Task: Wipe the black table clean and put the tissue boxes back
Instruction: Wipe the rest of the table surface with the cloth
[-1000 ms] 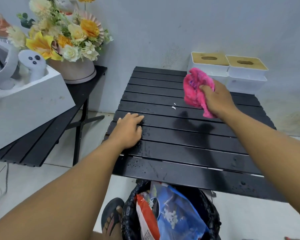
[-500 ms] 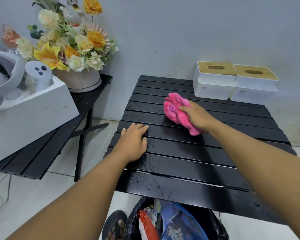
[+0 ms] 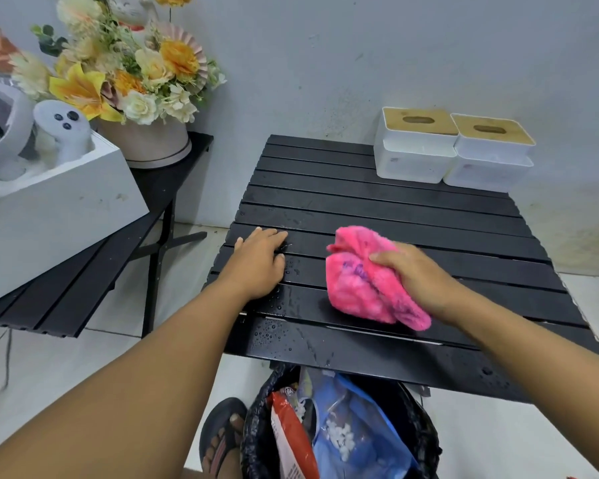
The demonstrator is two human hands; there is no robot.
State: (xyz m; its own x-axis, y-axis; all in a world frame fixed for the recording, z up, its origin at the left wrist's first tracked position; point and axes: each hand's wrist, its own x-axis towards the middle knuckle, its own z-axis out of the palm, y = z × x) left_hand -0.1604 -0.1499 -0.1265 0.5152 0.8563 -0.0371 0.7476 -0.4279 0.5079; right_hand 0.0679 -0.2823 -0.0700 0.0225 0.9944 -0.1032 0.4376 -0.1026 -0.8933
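Observation:
A black slatted table fills the middle of the view, wet with droplets along its near left part. My right hand grips a bunched pink cloth and presses it on the near slats. Flat on the table's left side lies my left hand, fingers spread on the slats. Two white tissue boxes with wooden lids stand side by side at the far right corner against the wall, the left box touching the right box.
A black rubbish bag with red and blue wrappers sits below the near table edge, beside a sandalled foot. On a second black table at left stand a white box and a flower arrangement.
My right hand has drawn the pink cloth from the far side by the tissue boxes down towards the near edge. The left hand has stayed in place.

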